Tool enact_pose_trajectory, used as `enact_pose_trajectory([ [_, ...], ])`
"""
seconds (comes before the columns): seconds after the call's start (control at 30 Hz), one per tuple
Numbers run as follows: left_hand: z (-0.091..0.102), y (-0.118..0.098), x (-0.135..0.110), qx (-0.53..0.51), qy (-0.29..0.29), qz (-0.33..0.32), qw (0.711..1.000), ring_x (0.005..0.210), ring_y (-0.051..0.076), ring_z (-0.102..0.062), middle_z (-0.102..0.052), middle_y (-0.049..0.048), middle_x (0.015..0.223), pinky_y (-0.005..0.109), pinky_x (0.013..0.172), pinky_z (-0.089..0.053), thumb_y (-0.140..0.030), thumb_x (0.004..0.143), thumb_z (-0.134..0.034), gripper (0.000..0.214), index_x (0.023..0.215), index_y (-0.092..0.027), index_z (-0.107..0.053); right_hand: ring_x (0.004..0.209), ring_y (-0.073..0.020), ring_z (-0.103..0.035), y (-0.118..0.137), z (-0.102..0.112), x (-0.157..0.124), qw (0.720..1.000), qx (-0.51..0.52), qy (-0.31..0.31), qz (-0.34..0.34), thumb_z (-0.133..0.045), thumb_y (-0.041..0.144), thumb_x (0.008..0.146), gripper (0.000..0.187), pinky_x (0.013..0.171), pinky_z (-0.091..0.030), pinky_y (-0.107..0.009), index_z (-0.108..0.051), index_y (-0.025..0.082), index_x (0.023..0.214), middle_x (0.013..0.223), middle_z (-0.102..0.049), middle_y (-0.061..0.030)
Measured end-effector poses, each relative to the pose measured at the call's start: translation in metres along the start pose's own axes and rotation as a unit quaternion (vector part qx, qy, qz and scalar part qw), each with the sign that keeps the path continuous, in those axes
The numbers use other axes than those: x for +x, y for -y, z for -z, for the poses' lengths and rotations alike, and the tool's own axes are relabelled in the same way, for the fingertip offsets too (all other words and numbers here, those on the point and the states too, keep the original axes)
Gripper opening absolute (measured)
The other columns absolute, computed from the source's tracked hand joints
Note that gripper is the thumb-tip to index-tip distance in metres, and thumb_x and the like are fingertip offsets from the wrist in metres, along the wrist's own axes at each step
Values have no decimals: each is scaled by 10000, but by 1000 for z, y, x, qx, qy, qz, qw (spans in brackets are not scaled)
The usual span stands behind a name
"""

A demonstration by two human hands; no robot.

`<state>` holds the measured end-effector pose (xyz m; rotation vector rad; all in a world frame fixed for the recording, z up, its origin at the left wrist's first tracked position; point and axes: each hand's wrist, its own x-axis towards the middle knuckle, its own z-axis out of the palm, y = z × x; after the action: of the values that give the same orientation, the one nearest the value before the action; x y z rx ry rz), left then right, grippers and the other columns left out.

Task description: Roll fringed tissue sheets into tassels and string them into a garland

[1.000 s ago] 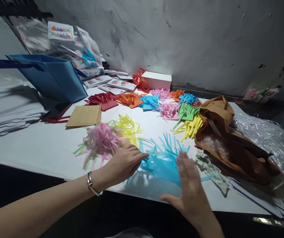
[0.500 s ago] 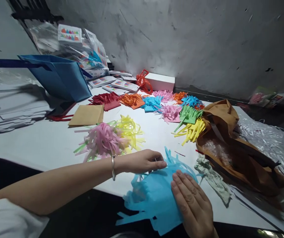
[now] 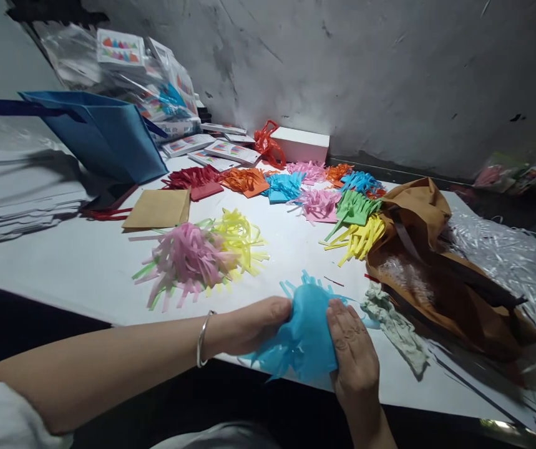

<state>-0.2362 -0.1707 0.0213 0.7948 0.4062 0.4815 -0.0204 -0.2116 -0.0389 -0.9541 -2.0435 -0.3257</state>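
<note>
Both my hands hold a bundle of light blue fringed paper (image 3: 306, 330) at the near edge of the white table (image 3: 85, 268). My left hand (image 3: 253, 324), with a bangle on the wrist, grips its left side with curled fingers. My right hand (image 3: 354, 352) presses its fingers against the right side. The paper is gathered into a rounded wad, with cut strips sticking out above and below. A pink fringed bunch (image 3: 186, 255) and a yellow fringed bunch (image 3: 239, 237) lie just beyond my left hand.
Several coloured fringed paper piles (image 3: 314, 202) lie further back. A brown bag (image 3: 424, 262) and silver shredded film (image 3: 506, 262) fill the right side. A blue bag (image 3: 103, 137), a tan envelope (image 3: 158, 209), a white box (image 3: 302, 143) and a crumpled grey-green scrap (image 3: 392, 321) are there too.
The blue paper lay spread flat under my open hands; both hands have drawn it toward the table edge and gathered it into a wad.
</note>
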Motion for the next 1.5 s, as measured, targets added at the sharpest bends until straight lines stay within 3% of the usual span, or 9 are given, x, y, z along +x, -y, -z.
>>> enact_pose_trajectory([
  [0.2,-17,45,21,-106,39,73,991,738,181,-691,-749,81,878,281,719,-528,-473,672,-835,545,1081,-137,-704,1375,-273,-490,-36,7,7,995,-61,72,41,-320,78,969,582,1126,-446,-495,-294,79,1550,1395,-591,-185],
  [0.4,-21,34,21,-35,2,99,994,539,120,-610,-677,20,609,205,544,-475,-298,671,-823,353,951,-117,-704,1389,-297,-470,-58,72,30,978,-208,-9,1,-381,27,946,582,1146,-409,-537,-381,117,1521,1489,-497,-170],
  [0.5,-2,11,-7,37,-54,77,995,485,81,-533,-623,-2,561,176,507,-427,-329,689,-795,258,741,-127,-643,1442,-316,-382,-38,80,27,976,-214,21,15,-336,24,950,585,1179,-345,-562,-350,88,1531,1564,-374,-174],
  [0.63,48,-18,-63,168,-191,124,959,403,61,-430,-586,-21,576,160,395,-316,-347,736,-742,250,760,-158,-579,1417,-302,-424,2,35,9,982,-94,139,82,-339,11,950,521,1166,-389,-521,-465,64,1453,1472,-511,-176],
  [0.73,79,-27,-98,408,-301,84,858,540,126,-560,-671,25,785,211,475,-439,-450,797,-710,357,1008,-173,-629,1338,-265,-533,25,-9,-5,980,-25,177,82,-352,5,943,455,1135,-444,-471,-591,63,1325,1332,-647,-157],
  [0.83,82,-17,-109,667,-370,-76,642,996,277,-638,-664,122,1154,390,846,-539,-442,855,-673,429,1192,-183,-617,1274,-258,-592,33,-33,-13,981,13,185,59,-388,20,946,404,1128,-449,-467,-630,69,1266,1270,-687,-150],
  [0.93,66,6,-94,791,-257,-192,521,1189,302,-554,-634,135,1247,480,1038,-429,-339,929,-627,336,1238,-210,-605,1275,-265,-588,29,-34,-15,979,31,199,36,-407,18,949,394,1137,-430,-485,-616,69,1280,1283,-680,-147],
  [1.07,51,36,-62,816,-106,-175,541,1051,247,-593,-677,116,1158,397,929,-464,-172,950,-573,242,1190,-180,-607,1279,-271,-584,19,-22,-14,975,31,219,16,-479,32,952,361,1134,-413,-497,-598,70,1291,1299,-668,-154],
  [1.5,57,39,-48,744,-141,-177,628,916,201,-570,-697,85,1034,336,825,-439,-178,1006,-500,165,1026,-152,-662,1014,-201,-680,31,-19,8,967,136,188,-109,-584,53,935,173,1058,-401,-469,-669,167,1033,1033,-742,-74],
])
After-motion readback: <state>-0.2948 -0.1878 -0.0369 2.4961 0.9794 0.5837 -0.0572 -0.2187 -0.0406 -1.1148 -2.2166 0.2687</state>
